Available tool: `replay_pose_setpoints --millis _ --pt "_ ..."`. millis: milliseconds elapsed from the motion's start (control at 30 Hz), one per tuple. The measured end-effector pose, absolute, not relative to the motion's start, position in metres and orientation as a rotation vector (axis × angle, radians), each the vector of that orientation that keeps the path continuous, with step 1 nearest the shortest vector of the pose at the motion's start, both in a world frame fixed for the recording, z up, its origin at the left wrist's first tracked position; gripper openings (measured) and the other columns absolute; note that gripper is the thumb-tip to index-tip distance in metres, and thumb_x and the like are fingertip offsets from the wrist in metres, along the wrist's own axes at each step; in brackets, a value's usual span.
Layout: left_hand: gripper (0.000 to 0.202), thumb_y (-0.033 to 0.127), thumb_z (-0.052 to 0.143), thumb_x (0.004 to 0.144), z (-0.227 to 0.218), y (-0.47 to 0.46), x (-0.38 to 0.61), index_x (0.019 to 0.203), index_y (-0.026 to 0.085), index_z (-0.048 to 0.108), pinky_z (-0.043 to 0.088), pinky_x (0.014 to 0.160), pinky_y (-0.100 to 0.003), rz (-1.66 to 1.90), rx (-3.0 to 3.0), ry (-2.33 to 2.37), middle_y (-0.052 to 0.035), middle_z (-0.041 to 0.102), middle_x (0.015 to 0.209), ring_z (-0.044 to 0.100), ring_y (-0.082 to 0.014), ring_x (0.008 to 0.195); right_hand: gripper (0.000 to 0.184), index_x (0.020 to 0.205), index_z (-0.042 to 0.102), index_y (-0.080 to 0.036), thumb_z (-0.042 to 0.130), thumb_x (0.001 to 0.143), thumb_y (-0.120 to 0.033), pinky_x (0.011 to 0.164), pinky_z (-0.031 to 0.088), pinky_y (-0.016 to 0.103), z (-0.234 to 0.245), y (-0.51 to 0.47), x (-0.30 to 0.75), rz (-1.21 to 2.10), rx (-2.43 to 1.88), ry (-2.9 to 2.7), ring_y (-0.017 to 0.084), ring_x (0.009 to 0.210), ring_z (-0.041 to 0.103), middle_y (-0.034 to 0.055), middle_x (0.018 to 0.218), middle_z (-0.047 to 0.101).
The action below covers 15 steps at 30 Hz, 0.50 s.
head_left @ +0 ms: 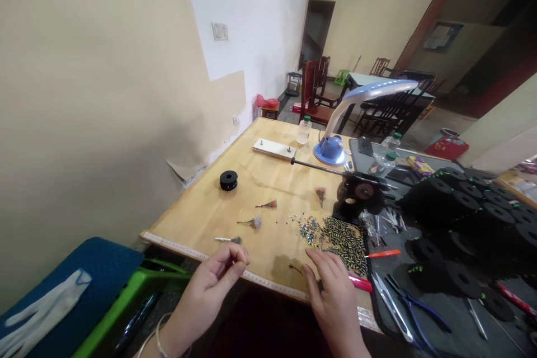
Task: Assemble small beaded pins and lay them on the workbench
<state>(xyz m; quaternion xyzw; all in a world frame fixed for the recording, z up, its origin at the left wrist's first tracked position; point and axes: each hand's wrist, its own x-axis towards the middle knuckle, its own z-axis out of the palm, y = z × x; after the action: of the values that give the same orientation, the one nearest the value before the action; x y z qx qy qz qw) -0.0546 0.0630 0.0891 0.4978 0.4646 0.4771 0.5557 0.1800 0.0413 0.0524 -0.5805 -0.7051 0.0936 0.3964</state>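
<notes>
My left hand (213, 282) hovers at the near edge of the wooden table (201, 212), thumb and fingers pinched together on something too small to make out. My right hand (333, 291) rests palm down on the table edge, fingers spread, next to a pile of small striped beads (342, 238). A tiny dark piece (293, 267) lies just left of its thumb. Three small feathered pieces (229, 240) (251, 222) (268, 204) lie in a row beyond my left hand.
A black spool (229, 180), a wooden block with pegs (274, 149), a small bottle (304, 130) and a blue desk lamp (335, 148) stand farther back. Several black spools (465, 207), pliers (403, 296) and a small vise (356, 193) fill the right. A white glove (42, 307) lies on a blue stool at left.
</notes>
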Motion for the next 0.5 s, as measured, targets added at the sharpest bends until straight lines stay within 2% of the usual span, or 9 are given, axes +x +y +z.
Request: replay_pose_setpoints --millis 67,133,233,300,367,433,500 --pt "0.009 0.023 0.069 0.078 0.092 0.056 -0.051 0.071 0.02 0.065 0.04 0.083 -0.026 1.133 1.284 1.115 -0.0056 0.061 0.088 0.053 -0.0234 0.092 0.03 0.118 0.059 -0.024 0.056 0.088 -0.021 0.078 0.051 0.038 0.068 0.033 0.166 0.442 -1.379 -1.668 0.026 0.088 0.063 0.0114 0.11 0.068" --pt "0.008 0.02 0.069 0.078 0.093 0.048 -0.048 0.07 0.021 0.068 0.035 0.094 -0.029 1.133 1.377 1.148 -0.0095 0.061 0.107 0.05 -0.028 0.109 0.038 0.126 0.053 -0.027 0.056 0.088 -0.022 0.077 0.053 0.034 0.077 0.026 0.149 0.734 -1.25 -1.659 0.021 0.078 0.066 0.0106 0.119 0.065" --pt "0.007 0.02 0.067 0.079 0.088 0.041 -0.047 0.073 0.021 0.07 0.031 0.101 -0.031 1.082 1.44 1.181 -0.0117 0.057 0.122 0.044 -0.0312 0.121 0.032 0.12 0.056 -0.025 0.056 0.089 -0.027 0.074 0.053 0.031 0.072 0.024 0.124 1.125 -1.1 -1.59 0.022 0.083 0.067 0.0107 0.11 0.069" --pt "0.007 0.023 0.064 0.081 0.081 0.04 -0.048 0.075 0.021 0.068 0.033 0.099 -0.033 1.045 1.439 1.185 -0.0122 0.058 0.121 0.046 -0.0312 0.119 0.025 0.111 0.059 -0.021 0.053 0.09 -0.033 0.067 0.052 0.029 0.059 0.025 0.115 1.331 -1.079 -1.509 0.022 0.077 0.067 0.0096 0.092 0.072" --pt "0.01 0.026 0.06 0.084 0.073 0.041 -0.05 0.076 0.02 0.064 0.036 0.096 -0.034 1.013 1.441 1.178 -0.0117 0.06 0.116 0.051 -0.0295 0.112 0.023 0.095 0.061 -0.019 0.051 0.091 -0.039 0.056 0.048 0.025 0.043 0.028 0.11 1.448 -1.081 -1.478 0.017 0.059 0.062 0.0051 0.071 0.068" --pt "0.014 0.028 0.055 0.087 0.066 0.042 -0.05 0.076 0.02 0.058 0.04 0.091 -0.033 0.984 1.45 1.148 -0.0098 0.062 0.104 0.056 -0.0263 0.101 0.024 0.082 0.059 -0.019 0.051 0.09 -0.039 0.05 0.043 0.023 0.028 0.03 0.11 1.46 -1.106 -1.516 0.014 0.048 0.054 0.0001 0.056 0.061" --pt "0.017 0.03 0.052 0.088 0.061 0.043 -0.049 0.074 0.02 0.053 0.043 0.082 -0.031 0.97 1.446 1.101 -0.0068 0.061 0.091 0.057 -0.0228 0.088 0.022 0.075 0.058 -0.019 0.054 0.088 -0.036 0.05 0.04 0.022 0.018 0.031 0.111 1.405 -1.145 -1.579 0.013 0.046 0.05 -0.0027 0.051 0.056"
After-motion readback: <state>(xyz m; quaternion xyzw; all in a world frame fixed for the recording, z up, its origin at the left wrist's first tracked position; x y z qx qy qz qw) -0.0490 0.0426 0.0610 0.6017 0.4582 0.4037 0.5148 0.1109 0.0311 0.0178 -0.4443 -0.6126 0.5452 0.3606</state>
